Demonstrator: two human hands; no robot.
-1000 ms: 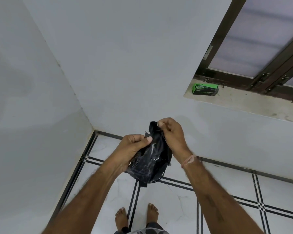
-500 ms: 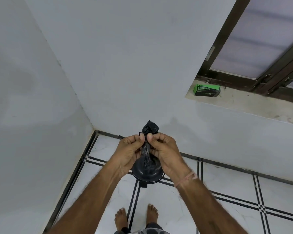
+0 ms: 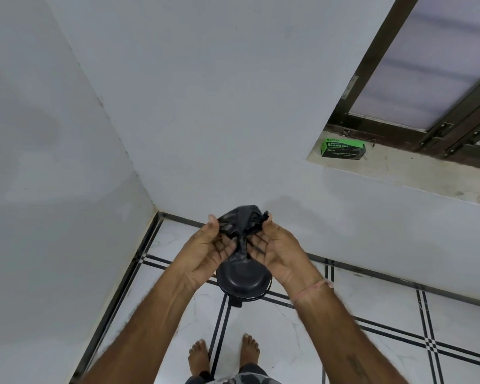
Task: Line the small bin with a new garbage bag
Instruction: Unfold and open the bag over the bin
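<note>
Both hands, left hand (image 3: pixel 205 253) and right hand (image 3: pixel 279 252), pinch the bunched black garbage bag (image 3: pixel 241 225) between thumb and fingers, stretching its top apart. The small black bin (image 3: pixel 243 281) stands on the tiled floor (image 3: pixel 372 300) directly beneath them.

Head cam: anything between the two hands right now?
Yes. In the head view the black garbage bag spans the gap, pinched by the left hand and right hand. The small bin shows below it.
</note>
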